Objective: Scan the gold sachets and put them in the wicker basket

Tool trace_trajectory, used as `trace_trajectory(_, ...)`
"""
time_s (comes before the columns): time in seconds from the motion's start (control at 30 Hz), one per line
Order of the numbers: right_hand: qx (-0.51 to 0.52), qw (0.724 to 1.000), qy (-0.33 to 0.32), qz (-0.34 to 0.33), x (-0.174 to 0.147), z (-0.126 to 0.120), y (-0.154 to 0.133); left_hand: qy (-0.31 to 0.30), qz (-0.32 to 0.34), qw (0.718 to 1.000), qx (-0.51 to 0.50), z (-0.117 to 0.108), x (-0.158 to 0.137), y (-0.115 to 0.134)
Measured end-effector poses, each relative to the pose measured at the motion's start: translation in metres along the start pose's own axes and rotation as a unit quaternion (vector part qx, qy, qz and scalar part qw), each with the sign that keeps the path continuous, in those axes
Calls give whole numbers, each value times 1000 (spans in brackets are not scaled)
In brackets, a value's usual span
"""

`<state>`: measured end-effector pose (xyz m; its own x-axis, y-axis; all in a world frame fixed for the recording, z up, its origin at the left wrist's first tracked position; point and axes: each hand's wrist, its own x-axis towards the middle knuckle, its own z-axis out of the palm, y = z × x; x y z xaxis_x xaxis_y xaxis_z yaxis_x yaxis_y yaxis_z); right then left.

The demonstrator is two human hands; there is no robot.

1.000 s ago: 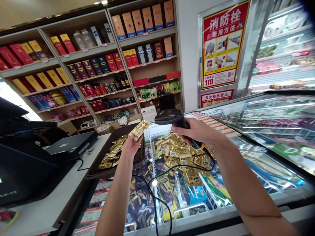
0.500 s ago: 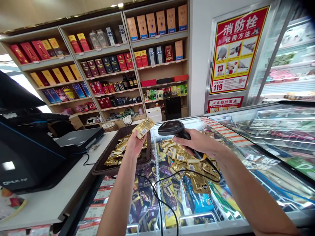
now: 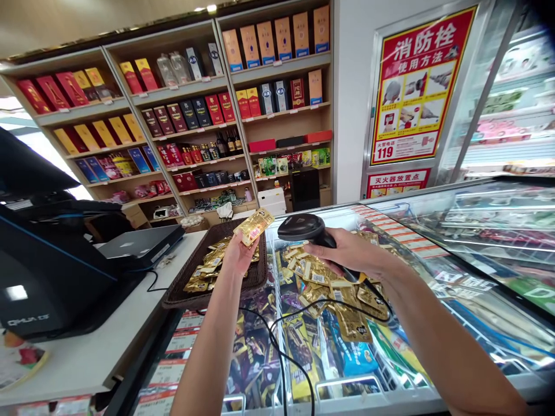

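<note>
Head view: a gold packet [image 3: 254, 224] is held up over the far end of a brown basket [image 3: 174, 296], pinched between the thumb and fingers of the left hand [image 3: 241, 254]. A reddish patch is seen on its face. A black scanner [image 3: 300, 227] is gripped in the right hand [image 3: 353, 252], with the fingers wrapped around its handle; its head is kept just beside the packet, apart from it. A black cable [image 3: 332, 300] is looped across the glass of a freezer [image 3: 390, 397], where a pile of gold packets [image 3: 317, 273] is spread beneath the right hand. More packets are contained in the basket, beside the white worktop [image 3: 106, 346]. Boxes are lined up on shelves [image 3: 277, 62] behind, and a red poster [image 3: 422, 86] is mounted on the wall.
</note>
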<state>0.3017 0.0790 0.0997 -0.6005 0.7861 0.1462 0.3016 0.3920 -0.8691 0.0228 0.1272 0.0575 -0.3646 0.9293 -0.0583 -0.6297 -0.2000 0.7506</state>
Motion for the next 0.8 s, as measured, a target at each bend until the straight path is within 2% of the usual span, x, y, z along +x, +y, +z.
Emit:
trace_trajectory(0.33, -31, 999, 0, 27, -1, 1, -5, -11, 1, 1000, -11, -1, 2, -1)
trace_trajectory(0.4, -21, 1000, -3, 23, 0, 1, -3, 10, -5, 1000, -22, -2, 5, 0)
trace_trajectory(0.57, 16, 1000, -3, 25, 1, -1, 2, 150, -30, 985, -82, -15, 23, 6)
trace_trajectory(0.63, 15, 1000, 4, 27, 1, -3, 4, 162, -47, 981, -94, -23, 30, 7)
trace_trajectory(0.8, 5, 999, 20, 25, 1, -7, 3, 143, -118, 979, -81, -35, 34, 10)
